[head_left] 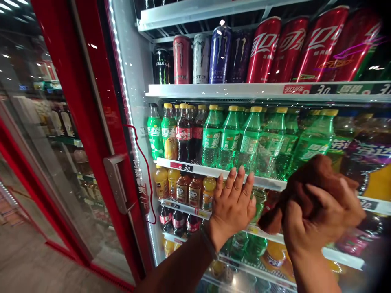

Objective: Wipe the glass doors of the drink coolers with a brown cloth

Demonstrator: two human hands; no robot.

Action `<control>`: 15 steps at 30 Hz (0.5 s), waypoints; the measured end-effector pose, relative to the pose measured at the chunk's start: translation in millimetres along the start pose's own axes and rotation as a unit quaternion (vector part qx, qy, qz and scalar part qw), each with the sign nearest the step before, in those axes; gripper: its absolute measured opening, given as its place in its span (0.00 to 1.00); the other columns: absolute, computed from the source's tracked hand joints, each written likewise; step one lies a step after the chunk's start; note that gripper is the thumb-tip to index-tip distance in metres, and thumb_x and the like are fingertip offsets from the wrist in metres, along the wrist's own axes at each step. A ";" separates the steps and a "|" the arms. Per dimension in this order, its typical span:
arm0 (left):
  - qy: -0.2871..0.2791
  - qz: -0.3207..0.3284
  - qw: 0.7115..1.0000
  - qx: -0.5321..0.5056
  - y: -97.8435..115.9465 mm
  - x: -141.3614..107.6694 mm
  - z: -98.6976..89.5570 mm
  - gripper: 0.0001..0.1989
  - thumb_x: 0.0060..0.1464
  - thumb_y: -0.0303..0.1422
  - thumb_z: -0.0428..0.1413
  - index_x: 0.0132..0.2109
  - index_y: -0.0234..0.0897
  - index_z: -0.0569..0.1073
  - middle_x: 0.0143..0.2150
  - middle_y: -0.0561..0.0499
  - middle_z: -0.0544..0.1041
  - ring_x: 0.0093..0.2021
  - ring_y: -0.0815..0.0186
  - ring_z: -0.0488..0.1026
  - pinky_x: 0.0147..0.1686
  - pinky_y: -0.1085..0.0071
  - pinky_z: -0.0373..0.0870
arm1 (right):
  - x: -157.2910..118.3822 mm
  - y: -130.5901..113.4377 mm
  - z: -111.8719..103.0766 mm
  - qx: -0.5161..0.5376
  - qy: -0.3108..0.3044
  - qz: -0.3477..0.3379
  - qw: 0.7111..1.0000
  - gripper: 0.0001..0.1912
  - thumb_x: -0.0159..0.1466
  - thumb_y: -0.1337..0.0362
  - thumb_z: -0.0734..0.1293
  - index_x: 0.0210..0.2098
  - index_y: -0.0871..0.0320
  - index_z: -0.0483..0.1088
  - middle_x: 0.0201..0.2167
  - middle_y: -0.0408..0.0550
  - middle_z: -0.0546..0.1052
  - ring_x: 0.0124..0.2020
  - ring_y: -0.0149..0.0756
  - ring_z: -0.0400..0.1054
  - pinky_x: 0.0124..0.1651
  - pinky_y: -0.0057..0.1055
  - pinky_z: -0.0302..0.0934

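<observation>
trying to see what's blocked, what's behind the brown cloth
A green bottle shows above the brown cloth, and a white shelf edge runs up to its left side. Whatever lies directly behind the cloth and right hand is covered.

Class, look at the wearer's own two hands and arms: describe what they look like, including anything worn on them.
The left hand is ungloved, with a thin dark band around its wrist. The right hand is ungloved too, with no band visible at its wrist. No sleeve shows on either forearm.
</observation>
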State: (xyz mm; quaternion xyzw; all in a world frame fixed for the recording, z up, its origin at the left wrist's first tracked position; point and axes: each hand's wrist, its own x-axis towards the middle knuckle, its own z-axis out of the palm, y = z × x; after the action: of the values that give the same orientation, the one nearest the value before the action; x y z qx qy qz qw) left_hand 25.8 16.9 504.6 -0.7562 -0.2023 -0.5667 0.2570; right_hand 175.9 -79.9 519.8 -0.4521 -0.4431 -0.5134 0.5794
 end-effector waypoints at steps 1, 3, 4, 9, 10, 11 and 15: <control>-0.004 0.000 1.000 0.001 0.0 -0.1 -0.2 0.36 0.70 0.37 0.47 0.79 0.30 0.51 0.79 0.41 0.57 0.83 0.54 0.43 0.80 0.50 0.40 | -1.2 -4.3 3.8 0.005 -0.005 -0.012 1.000 0.26 0.61 0.71 0.75 0.58 0.53 0.75 0.68 0.58 0.68 0.71 0.60 0.62 0.75 0.67 0.55; -0.012 0.001 1.000 0.001 -0.3 -0.6 -0.7 0.37 0.69 0.37 0.47 0.79 0.30 0.50 0.80 0.41 0.57 0.83 0.54 0.43 0.80 0.50 0.40 | -19.5 -8.3 3.9 0.034 -0.042 -0.070 0.996 0.22 0.59 0.71 0.77 0.53 0.52 0.77 0.65 0.54 0.71 0.70 0.59 0.64 0.74 0.68 0.56; -0.014 0.002 1.000 0.000 -0.5 -0.9 -0.9 0.37 0.69 0.37 0.47 0.79 0.30 0.50 0.80 0.41 0.57 0.83 0.54 0.43 0.80 0.50 0.39 | -32.7 -6.9 0.0 0.048 -0.070 -0.093 0.992 0.19 0.59 0.71 0.78 0.48 0.52 0.77 0.63 0.52 0.72 0.70 0.59 0.64 0.73 0.69 0.56; -0.006 0.004 1.000 -0.012 -0.6 -1.0 -0.3 0.36 0.70 0.36 0.45 0.79 0.29 0.48 0.81 0.39 0.53 0.83 0.53 0.42 0.80 0.49 0.38 | -48.3 14.5 -24.2 0.037 -0.103 -0.073 0.991 0.16 0.56 0.71 0.80 0.40 0.53 0.76 0.58 0.49 0.76 0.65 0.58 0.70 0.71 0.73 0.56; -0.003 0.002 1.000 -0.015 -0.3 -0.7 0.0 0.36 0.70 0.36 0.45 0.79 0.29 0.48 0.81 0.40 0.52 0.83 0.53 0.42 0.80 0.49 0.38 | -36.6 14.6 -22.8 0.029 -0.067 -0.056 0.996 0.18 0.56 0.71 0.80 0.43 0.53 0.76 0.57 0.51 0.76 0.63 0.58 0.71 0.69 0.70 0.61; 0.000 0.001 1.000 -0.017 0.1 -0.4 0.3 0.36 0.71 0.36 0.44 0.80 0.30 0.47 0.82 0.40 0.51 0.83 0.53 0.41 0.80 0.49 0.38 | -23.6 12.0 -18.6 0.008 -0.033 -0.030 0.999 0.21 0.56 0.73 0.79 0.47 0.53 0.77 0.58 0.53 0.75 0.65 0.58 0.70 0.69 0.68 0.62; -0.001 -0.007 1.000 -0.018 1.0 -0.1 0.6 0.36 0.70 0.34 0.44 0.80 0.30 0.45 0.83 0.42 0.46 0.83 0.54 0.40 0.81 0.50 0.37 | -5.6 -12.8 5.0 0.016 -0.017 -0.022 0.999 0.20 0.59 0.72 0.75 0.50 0.52 0.76 0.57 0.52 0.74 0.64 0.54 0.69 0.72 0.66 0.59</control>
State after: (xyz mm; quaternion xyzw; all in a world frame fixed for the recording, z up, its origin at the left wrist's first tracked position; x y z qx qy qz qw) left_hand 26.8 16.5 504.2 -0.7601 -0.1978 -0.5710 0.2390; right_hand 162.5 -74.8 516.2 -0.4415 -0.4712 -0.5107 0.5676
